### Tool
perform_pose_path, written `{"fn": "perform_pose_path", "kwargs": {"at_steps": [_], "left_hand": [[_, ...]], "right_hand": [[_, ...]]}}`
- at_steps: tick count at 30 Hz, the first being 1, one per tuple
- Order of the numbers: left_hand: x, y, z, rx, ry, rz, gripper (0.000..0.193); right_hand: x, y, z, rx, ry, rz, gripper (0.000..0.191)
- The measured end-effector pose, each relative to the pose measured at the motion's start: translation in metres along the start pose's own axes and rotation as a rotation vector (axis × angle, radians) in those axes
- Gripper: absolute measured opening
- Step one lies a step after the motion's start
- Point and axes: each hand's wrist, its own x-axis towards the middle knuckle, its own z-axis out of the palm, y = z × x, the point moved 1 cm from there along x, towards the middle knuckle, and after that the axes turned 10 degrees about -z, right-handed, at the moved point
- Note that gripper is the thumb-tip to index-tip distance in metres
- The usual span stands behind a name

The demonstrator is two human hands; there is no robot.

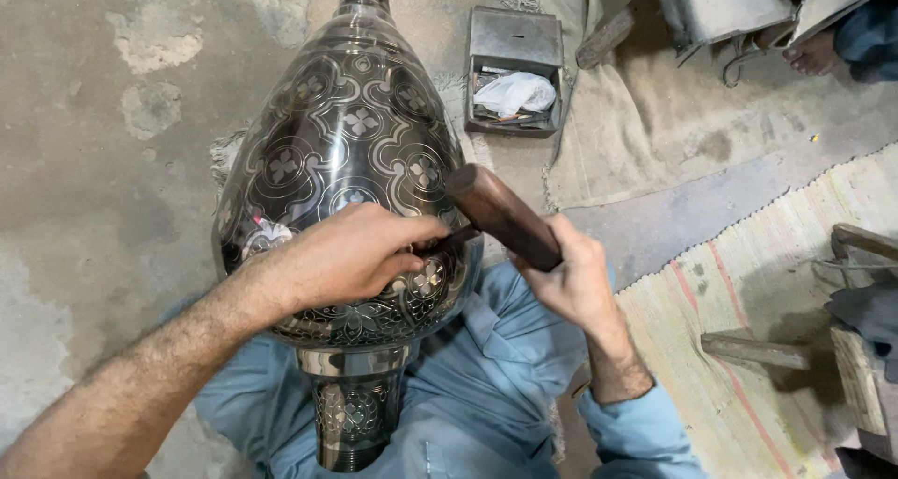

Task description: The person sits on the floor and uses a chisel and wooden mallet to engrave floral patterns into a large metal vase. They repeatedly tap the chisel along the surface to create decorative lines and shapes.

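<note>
A large dark metal vase (pixel 348 133) with engraved silver flower patterns lies across my lap, neck pointing away. My left hand (pixel 351 254) rests on its bulging body and pinches a thin chisel (pixel 447 240) against the surface. My right hand (pixel 566 273) grips a brown wooden mallet (pixel 500 214), whose head sits just above the chisel's end. The vase's threaded base (pixel 351 413) points toward me, between my blue-clothed legs.
A small open metal box (pixel 514 39) with a white plastic bag and tools sits on the floor beyond the vase. Burlap cloth (pixel 655 114) and a striped woven mat (pixel 776 283) lie to the right. Another person's bare foot (pixel 812 53) shows at top right. Wooden pieces (pixel 753 350) lie at right.
</note>
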Motion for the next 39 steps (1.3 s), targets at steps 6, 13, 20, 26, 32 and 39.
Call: {"fn": "perform_pose_path", "kwargs": {"at_steps": [6, 13, 20, 26, 32, 39], "left_hand": [[-0.029, 0.002, 0.018, -0.081, 0.266, -0.219, 0.035], [-0.051, 0.004, 0.056, -0.246, 0.701, -0.206, 0.034], [-0.061, 0.002, 0.095, -0.258, 0.964, -0.313, 0.021], [-0.067, -0.013, 0.144, -0.176, 1.109, -0.491, 0.018], [-0.071, -0.018, 0.165, -0.329, 1.103, -0.388, 0.033], [-0.063, -0.006, 0.161, -0.699, 0.955, -0.271, 0.031]], "right_hand": [[0.048, -0.005, -0.026, 0.083, -0.126, 0.036, 0.037], [0.121, -0.056, -0.056, -0.171, -0.381, -0.285, 0.036], [0.157, -0.109, -0.056, -0.517, -0.535, -0.514, 0.019], [0.151, -0.143, -0.041, -0.581, -0.563, -0.725, 0.015], [0.142, -0.166, -0.029, -0.600, -0.446, -0.883, 0.019], [0.115, -0.181, -0.036, -0.606, -0.365, -0.988, 0.018]]}}
